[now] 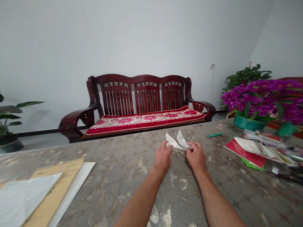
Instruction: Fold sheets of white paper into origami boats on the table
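White paper (178, 142): folded, peaked, on worktop (123, 170), short of its far edge.
Left hand (163, 157): fingers pinching left flap.
Right hand (196, 156): fingers seemingly gripping right flap.
Room: green pen (215, 135) well apart, rightward.

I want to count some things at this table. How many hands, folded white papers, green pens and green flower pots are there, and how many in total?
Hands: 2, the left hand and the right hand
folded white paper: 1, held by both hands
green pen: 1
green flower pots: 2
Total: 6
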The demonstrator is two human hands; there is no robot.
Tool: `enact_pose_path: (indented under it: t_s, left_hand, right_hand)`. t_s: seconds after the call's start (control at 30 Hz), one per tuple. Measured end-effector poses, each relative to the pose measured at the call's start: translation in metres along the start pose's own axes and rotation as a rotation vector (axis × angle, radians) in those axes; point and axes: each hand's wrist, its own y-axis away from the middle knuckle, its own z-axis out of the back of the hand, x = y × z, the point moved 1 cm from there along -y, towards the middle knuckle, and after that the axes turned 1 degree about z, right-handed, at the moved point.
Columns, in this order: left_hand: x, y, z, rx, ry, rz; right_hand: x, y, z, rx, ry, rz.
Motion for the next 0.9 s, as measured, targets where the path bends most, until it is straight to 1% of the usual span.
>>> enact_pose_path:
  t_s: [0.27, 0.5, 0.6, 0.7, 0.8, 0.83, 0.9]
  left_hand:
    - [0.002, -0.002, -0.003, -0.013, 0.065, 0.039]
    - [0.004, 0.001, -0.005, -0.056, 0.078, 0.042]
    - [0.006, 0.005, -0.003, -0.101, 0.135, 0.085]
    - [0.011, 0.008, -0.002, -0.169, 0.279, 0.151]
    - [0.022, 0.009, 0.001, -0.263, 0.518, 0.235]
    - [0.027, 0.009, 0.004, -0.288, 0.617, 0.274]
    - [0.04, 0.008, 0.015, -0.311, 0.845, 0.342]
  right_hand:
    - [-0.002, -0.001, -0.002, 0.022, 0.022, 0.013]
    - [-0.01, -0.002, -0.011, 0.025, -0.066, 0.025]
    - [-0.014, -0.004, -0.012, -0.002, -0.131, 0.035]
    - [-0.011, -0.007, -0.008, -0.039, -0.193, 0.069]
    - [0.001, -0.01, -0.001, -0.071, -0.385, 0.129]
    - [0.007, -0.01, 0.001, -0.051, -0.468, 0.144]
    - [0.021, -0.007, 0.001, 0.07, -0.613, 0.16]
